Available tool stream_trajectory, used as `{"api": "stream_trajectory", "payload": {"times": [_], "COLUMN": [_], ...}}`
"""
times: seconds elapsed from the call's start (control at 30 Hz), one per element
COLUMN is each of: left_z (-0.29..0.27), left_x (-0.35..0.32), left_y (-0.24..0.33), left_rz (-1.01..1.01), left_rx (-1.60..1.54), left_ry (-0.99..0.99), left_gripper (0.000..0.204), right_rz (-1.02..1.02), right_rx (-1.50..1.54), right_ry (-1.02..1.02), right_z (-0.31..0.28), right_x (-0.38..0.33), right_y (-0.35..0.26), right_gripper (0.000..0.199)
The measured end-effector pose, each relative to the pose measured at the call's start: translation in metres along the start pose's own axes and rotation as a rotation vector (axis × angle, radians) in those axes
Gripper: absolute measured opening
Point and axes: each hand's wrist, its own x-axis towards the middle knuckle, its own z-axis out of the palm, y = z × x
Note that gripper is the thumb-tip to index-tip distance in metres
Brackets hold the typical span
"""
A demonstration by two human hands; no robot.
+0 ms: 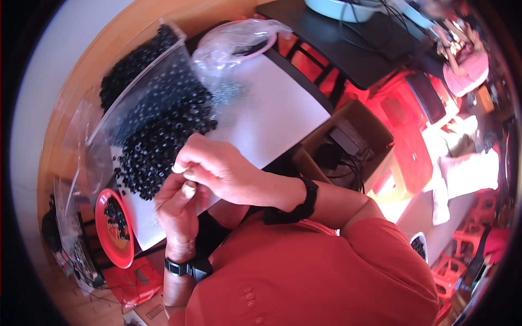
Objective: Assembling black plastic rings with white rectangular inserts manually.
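An orange-red sleeve and shoulder [304,271] fill the bottom of the view, nearest the camera, and from there both forearms reach up to meet over the work. The left hand [176,209], a dark watch [187,267] on its wrist, is turned upward with its fingers curled. The right hand [217,168], wearing a black wristband [304,201], folds over it from the right. The fingertips of both pinch together at one spot — a grip that suits something very small, though what sits between them is hidden, so I cannot tell what they hold, only that both hands are closed tight.

Just above the hands lies a heap of small black ring-shaped beads [160,141], spread on a white sheet [272,114] that covers part of the surface; the pale backing likely makes the dark pieces easy to pick out. More beads sit in a clear plastic bag [136,70] resting against the heap, its mouth apparently toward it. A second, crumpled clear bag [239,38] lies beyond. To the left of the left hand, a red dish [106,239] holds a smaller batch of beads, kept apart from the main pile yet within easy reach. An open cardboard box [348,141] with cables stands off to the right, below the surface edge.
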Motion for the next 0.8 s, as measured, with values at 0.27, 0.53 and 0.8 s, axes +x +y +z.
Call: {"api": "stream_trajectory", "payload": {"times": [0.27,0.53,0.8], "left_z": [-0.003,-0.004,-0.012], "left_x": [-0.001,-0.002,0.000], "left_y": [0.000,0.001,-0.001], "left_rz": [-0.081,-0.155,-0.178], "left_rx": [-0.165,-0.230,-0.320], "left_ry": [-0.086,-0.055,-0.120], "left_gripper": [0.021,0.021,0.020], "right_rz": [0.248,0.291,0.185], "right_rx": [0.309,0.363,0.147], "right_ry": [-0.054,-0.123,-0.193], "right_z": [0.005,0.004,-0.004], "right_x": [-0.010,-0.011,-0.009], "right_y": [-0.003,-0.004,-0.002], "right_gripper": [0.007,0.006,0.011]}}
